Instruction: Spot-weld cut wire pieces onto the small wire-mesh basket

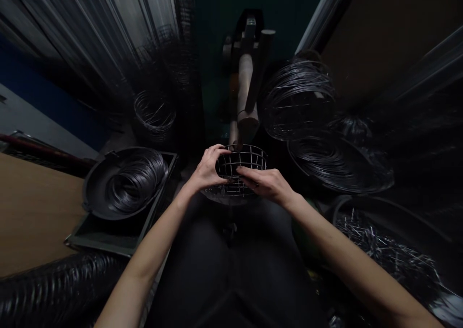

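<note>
1. the left hand [208, 168] grips the near left rim of the wire basket [240, 170], fingers curled over the top ring.
2. the right hand [266, 183] lies on the basket's near right side, fingers closed on the wires, thumb toward the centre.
3. the basket sits between both hands, upright, open side up, above the person's lap.
4. just beyond the hands a welding arm [248, 94] comes down to the far rim of the basket; contact cannot be confirmed.
5. left of the left hand, a tray [108, 231] holds a pan with wire rings [135, 183].
6. right of the right hand, wire coils [334, 161] lie stacked; nearer, by the right forearm, lies a heap of short cut wires [383, 251].
</note>
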`<state>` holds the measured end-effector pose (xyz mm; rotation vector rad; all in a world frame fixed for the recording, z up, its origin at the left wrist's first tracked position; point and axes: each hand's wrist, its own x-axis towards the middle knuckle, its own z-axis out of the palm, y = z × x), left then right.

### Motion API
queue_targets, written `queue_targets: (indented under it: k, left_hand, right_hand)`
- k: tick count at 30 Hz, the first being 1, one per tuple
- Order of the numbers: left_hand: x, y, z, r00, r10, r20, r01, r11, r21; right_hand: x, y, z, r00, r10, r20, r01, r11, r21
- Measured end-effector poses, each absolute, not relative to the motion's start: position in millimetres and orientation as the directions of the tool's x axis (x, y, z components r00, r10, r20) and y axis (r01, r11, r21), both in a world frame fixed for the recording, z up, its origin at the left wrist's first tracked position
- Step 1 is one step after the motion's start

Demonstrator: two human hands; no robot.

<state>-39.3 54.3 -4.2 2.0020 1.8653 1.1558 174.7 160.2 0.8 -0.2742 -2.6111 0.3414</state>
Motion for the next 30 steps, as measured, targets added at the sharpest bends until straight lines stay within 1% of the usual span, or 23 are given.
queue_targets:
  k: [5,12,15,19,22,25,27,30]
  left_hand:
    - [-45,60,-6,-0.091,0.913,0.399,0.767,-0.191,0.612]
    - [-45,61,-7,-0.113,0.918,0.38,0.741,-0.176,0.648]
    - [-46,63,-6,-0.165,0.911,0.379,0.688,-0.169,0.706]
    - [-52,77,-7,-0.212,0.91,0.357,0.565,-0.184,0.804]
    - [-58,88,-10,-0.191,0.899,0.395,0.558,-0.232,0.797]
    - [-62,91,-13,-0.176,0.89,0.42,0.554,-0.263,0.789]
    - [-63,91,-14,-0.17,0.889,0.426,0.554,-0.271,0.787]
    - [-67,95,-14,-0.174,0.892,0.417,0.55,-0.264,0.793]
  right_hand:
    - [169,163,5,-0.874,0.287,0.391,0.176,0.939,-0.296]
    - [170,164,2,-0.867,0.273,0.416,0.153,0.942,-0.3]
    - [169,167,4,-0.866,0.267,0.423,0.158,0.949,-0.274]
    - [159,180,6,-0.853,0.268,0.448,0.178,0.956,-0.233]
    - [152,187,5,-0.853,0.28,0.44,0.197,0.954,-0.224]
    - [156,184,3,-0.833,0.279,0.478,0.175,0.952,-0.252]
    - [163,177,1,-0.791,0.335,0.512,0.212,0.935,-0.284]
    - [169,173,0,-0.666,0.503,0.551,0.365,0.864,-0.347]
